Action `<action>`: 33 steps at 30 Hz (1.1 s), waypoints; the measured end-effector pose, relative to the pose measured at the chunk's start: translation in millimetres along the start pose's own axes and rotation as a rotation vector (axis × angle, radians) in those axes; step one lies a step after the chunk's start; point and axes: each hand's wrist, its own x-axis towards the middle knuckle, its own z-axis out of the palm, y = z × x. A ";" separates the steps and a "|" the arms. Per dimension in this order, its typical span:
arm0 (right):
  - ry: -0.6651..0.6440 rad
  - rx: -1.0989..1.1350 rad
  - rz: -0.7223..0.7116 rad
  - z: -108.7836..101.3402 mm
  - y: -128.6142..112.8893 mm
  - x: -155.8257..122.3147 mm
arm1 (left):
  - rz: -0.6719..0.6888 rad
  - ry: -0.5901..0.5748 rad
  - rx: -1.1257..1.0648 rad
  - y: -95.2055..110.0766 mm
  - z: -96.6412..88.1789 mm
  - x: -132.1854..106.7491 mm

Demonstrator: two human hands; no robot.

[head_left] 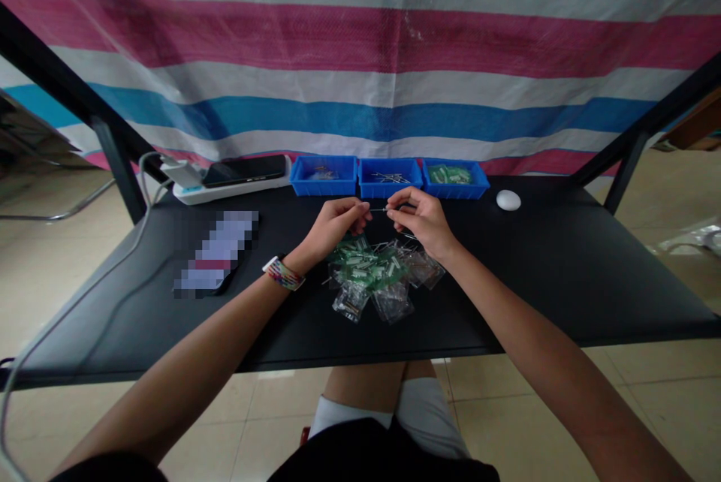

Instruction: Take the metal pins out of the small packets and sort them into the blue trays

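Note:
A thin metal rod (378, 209) runs level between my two hands, just in front of the blue bins. My left hand (341, 218) pinches its left end, and a band circles that wrist. The right end is held between the thumb and fingers of my right hand (421, 221). What kind of rod it is, I cannot make out. Below my hands lies a pile of green packets (369, 264) with pale pieces, loose thin metal pieces and clear plastic bags (393, 303). My right hand partly covers the pile's far right side.
Three blue bins stand at the back: small pieces in the left bin (324, 187), thin rods in the middle bin (388, 190), green packets in the right bin (478, 188). A white round object (508, 200), a phone (217, 253) and a power strip (233, 188) with a cable also lie there.

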 end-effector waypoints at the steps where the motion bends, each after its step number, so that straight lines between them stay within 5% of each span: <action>1: -0.001 -0.001 -0.002 0.3 0.2 -0.2 | 0.005 0.000 0.004 0.5 0.3 0.1; 12: 0.022 0.053 0.100 -2.6 -3.5 0.3 | 0.073 0.080 -0.012 5.0 3.2 -2.1; 20: -0.043 0.027 0.088 0.7 -3.1 -3.7 | 0.093 0.036 -0.036 3.9 4.6 -1.1; 27: 0.192 -0.135 -0.097 -17.7 -9.7 27.5 | 0.065 0.050 -0.068 0.3 3.4 -0.2; 33: 0.281 -0.407 -0.095 -50.5 -14.6 35.3 | 0.074 0.041 -0.068 -6.6 -0.9 2.5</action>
